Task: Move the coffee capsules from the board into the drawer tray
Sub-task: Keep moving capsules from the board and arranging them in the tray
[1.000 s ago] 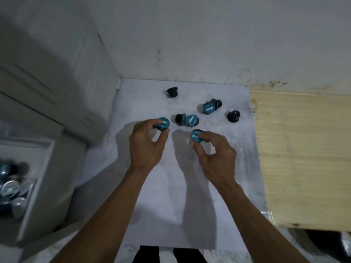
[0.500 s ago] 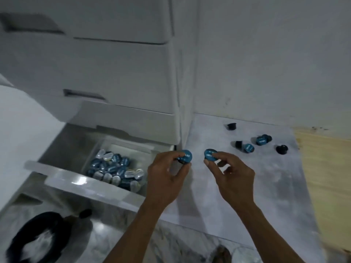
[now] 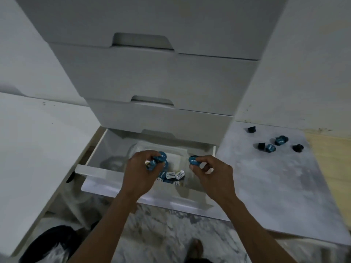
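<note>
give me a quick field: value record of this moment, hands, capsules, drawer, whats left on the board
left hand: pinches a blue-lidded capsule above the tray
right hand: pinches another blue-lidded capsule over the drawer
drawer: lowest one, pulled open
tray: clear, holds a pile of capsules
board: grey, right of the drawers
left on board: five capsules

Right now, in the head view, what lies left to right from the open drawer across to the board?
Drawer front → left hand holding a capsule → right hand holding a capsule → loose capsules on the board.
</note>
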The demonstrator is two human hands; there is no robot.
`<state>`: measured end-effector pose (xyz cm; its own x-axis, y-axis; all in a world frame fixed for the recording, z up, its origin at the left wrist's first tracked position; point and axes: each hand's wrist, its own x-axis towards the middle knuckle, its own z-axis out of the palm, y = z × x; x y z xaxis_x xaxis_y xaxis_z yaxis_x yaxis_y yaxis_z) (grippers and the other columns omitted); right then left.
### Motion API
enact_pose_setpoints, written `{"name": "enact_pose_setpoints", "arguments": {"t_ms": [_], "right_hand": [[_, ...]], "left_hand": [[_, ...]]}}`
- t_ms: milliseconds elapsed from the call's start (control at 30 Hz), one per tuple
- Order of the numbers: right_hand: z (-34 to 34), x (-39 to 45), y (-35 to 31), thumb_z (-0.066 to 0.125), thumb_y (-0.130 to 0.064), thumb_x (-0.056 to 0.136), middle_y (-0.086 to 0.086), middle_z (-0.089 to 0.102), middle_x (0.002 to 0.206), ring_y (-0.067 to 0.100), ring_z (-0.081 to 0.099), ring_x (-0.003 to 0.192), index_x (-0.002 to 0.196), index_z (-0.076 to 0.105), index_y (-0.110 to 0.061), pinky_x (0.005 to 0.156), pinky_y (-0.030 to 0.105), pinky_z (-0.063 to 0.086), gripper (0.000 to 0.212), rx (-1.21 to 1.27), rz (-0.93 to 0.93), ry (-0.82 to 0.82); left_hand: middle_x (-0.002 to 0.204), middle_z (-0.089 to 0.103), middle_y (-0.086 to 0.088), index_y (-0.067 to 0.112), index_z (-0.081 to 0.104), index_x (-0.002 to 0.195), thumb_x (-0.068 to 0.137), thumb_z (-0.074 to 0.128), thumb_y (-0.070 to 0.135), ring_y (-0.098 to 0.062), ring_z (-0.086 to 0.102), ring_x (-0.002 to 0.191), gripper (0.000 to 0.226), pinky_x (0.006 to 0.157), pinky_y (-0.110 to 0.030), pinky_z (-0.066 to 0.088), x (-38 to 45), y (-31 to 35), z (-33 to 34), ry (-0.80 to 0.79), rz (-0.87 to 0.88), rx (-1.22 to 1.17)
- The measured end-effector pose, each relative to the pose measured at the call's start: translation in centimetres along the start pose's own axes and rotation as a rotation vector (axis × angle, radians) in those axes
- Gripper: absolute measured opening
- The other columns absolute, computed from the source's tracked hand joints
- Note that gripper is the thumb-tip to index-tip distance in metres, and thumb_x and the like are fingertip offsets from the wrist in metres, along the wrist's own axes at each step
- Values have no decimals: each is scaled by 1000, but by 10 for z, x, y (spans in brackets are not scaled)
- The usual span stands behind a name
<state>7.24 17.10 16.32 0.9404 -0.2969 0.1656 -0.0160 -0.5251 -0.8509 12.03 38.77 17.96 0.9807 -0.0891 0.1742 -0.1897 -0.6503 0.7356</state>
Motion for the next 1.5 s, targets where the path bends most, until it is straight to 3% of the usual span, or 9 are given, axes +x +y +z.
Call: {"name": "enact_pose_setpoints", "arguments": {"t_ms": [67,133,333,533,633,767,1100,1267,1500], "right_hand": [[12,9,0,82,-26,76,-24,65,78,6,59,66,88,73,-28,59,8,42,15,-38,39,-36],[24,19,5,80,-27,77,-21,69,85,6,59,62,88,71,-29,59,11,46,15,-77,65,-77],[54,39,26,73,-30,84,-14,69,94,2,58,63,93,65,-29,57,16,45,12,-224,140,-219],[75,60,42,66,-29,87,-2,71,99,15,65,79,101,67,-23,62,24,49,15,-408,97,-301],[86,66,49,62,-28,89,2,68,104,20,64,87,104,64,-21,64,27,49,17,-472,90,-372],[95,71,53,57,-21,90,5,65,107,25,64,92,107,62,-18,66,31,48,18,-580,55,-446],[97,77,58,55,-21,92,6,66,117,24,61,107,117,59,-17,81,31,48,25,-635,9,-512],[97,76,62,58,-20,90,6,68,114,25,61,103,111,61,-17,80,31,49,22,-617,17,-496],[97,80,63,62,-18,85,5,68,113,25,64,98,112,63,-17,77,33,53,26,-597,47,-526]], "left_hand": [[96,71,5,21,71,95,74,80,17,-15,66,87,24,80,-35,56,14,-7,6,-54,13,14],[95,72,1,19,71,95,74,80,15,-17,65,87,24,80,-38,56,23,-11,15,-107,17,29],[83,60,15,17,71,93,77,77,14,-2,54,76,17,70,-8,43,46,-20,35,-242,21,122],[98,73,3,19,71,97,76,76,15,-15,63,92,21,79,-25,50,75,-47,69,-362,-7,175],[97,72,0,24,69,95,75,74,19,-19,63,93,21,81,-37,55,84,-56,83,-422,-55,179],[95,71,-2,22,69,95,73,69,18,-23,61,94,22,82,-41,53,95,-64,98,-502,-59,231],[91,71,-3,20,67,90,72,67,19,-26,63,90,19,83,-43,52,100,-73,114,-567,-51,288],[82,70,0,24,61,73,70,70,18,-24,61,85,12,83,-42,51,99,-76,112,-576,-97,263],[87,72,1,23,67,79,70,71,18,-22,63,93,11,88,-41,50,99,-76,107,-565,-121,224]]}}
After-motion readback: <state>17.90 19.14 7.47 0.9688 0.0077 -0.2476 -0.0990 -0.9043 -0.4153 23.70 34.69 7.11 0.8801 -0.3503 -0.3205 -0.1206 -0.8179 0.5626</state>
